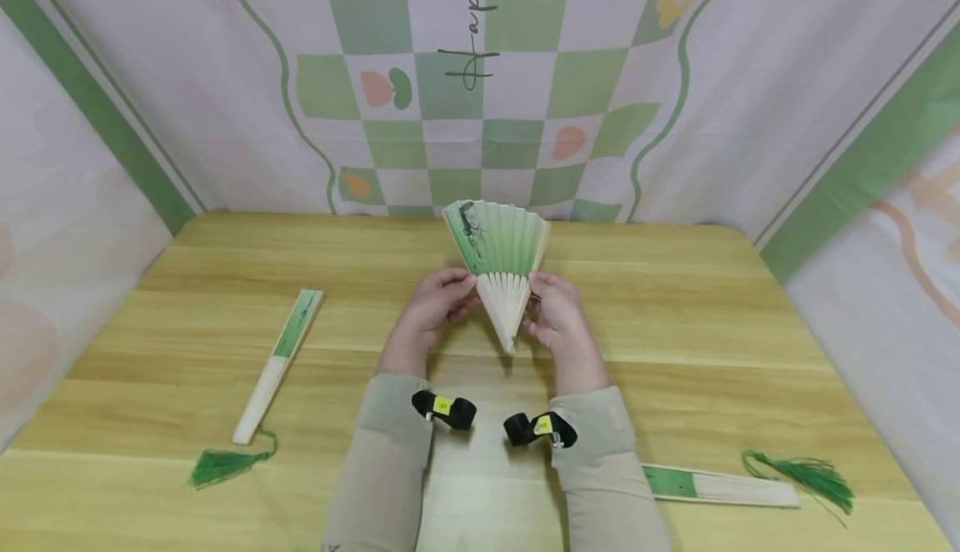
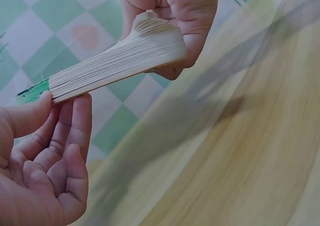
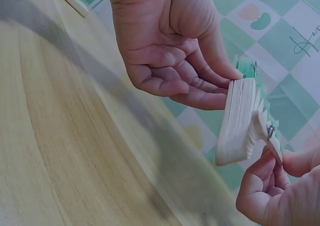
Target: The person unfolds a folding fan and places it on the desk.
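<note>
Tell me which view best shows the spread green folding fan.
Head view: the pale-slatted green folding fan shows its spread leaf clearly. The left wrist view gives mainly slat edges, little green; the right wrist view, stacked slats and a shiny pivot.

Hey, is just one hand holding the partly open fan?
No, the left hand and the right hand each pinch one side of the partly open fan.

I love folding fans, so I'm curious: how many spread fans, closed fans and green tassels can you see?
Partly spread fan, held by the left hand and right hand: 1
Closed fans: 2
Green tassels: 2
Total: 5
</note>
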`<state>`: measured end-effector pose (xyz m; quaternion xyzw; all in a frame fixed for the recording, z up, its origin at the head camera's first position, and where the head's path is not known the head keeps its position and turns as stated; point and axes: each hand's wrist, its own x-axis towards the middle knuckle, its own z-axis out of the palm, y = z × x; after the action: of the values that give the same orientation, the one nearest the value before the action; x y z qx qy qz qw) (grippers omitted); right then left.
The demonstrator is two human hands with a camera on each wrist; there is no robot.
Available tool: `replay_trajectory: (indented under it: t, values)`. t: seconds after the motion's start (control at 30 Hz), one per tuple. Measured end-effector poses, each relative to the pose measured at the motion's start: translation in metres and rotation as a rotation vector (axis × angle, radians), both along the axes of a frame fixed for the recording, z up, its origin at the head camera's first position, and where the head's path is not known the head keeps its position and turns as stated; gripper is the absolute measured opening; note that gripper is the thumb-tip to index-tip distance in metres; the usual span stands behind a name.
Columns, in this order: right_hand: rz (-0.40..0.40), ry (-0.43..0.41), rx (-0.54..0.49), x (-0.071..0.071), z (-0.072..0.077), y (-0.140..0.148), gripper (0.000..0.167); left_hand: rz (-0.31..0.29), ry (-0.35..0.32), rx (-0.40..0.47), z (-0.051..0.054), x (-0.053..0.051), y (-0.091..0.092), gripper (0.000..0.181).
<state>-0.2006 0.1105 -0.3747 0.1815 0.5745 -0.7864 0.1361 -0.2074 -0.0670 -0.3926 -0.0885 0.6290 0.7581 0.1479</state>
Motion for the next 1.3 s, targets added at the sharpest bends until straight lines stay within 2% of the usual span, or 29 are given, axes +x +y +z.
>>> replay_trajectory:
  t: [0.43, 0.8, 1.17, 1.3]
  values:
    - [-0.129, -0.051, -0.087, -0.001, -0.003, 0.004, 0.01, 0.084, -0.048, 0.048, -0.006, 0.001, -0.004, 0.036]
    - [-0.168, -0.102, -0.242, -0.003, -0.005, 0.007, 0.011, 0.107, -0.075, 0.083, -0.007, 0.001, -0.008, 0.035]
    - [-0.206, -0.112, -0.311, -0.004, -0.009, 0.006, 0.012, 0.135, -0.08, 0.095, -0.012, 0.003, -0.011, 0.034]
    - [-0.214, -0.107, -0.325, -0.005, -0.008, 0.006, 0.012, 0.167, -0.078, 0.116, -0.012, 0.002, -0.012, 0.034]
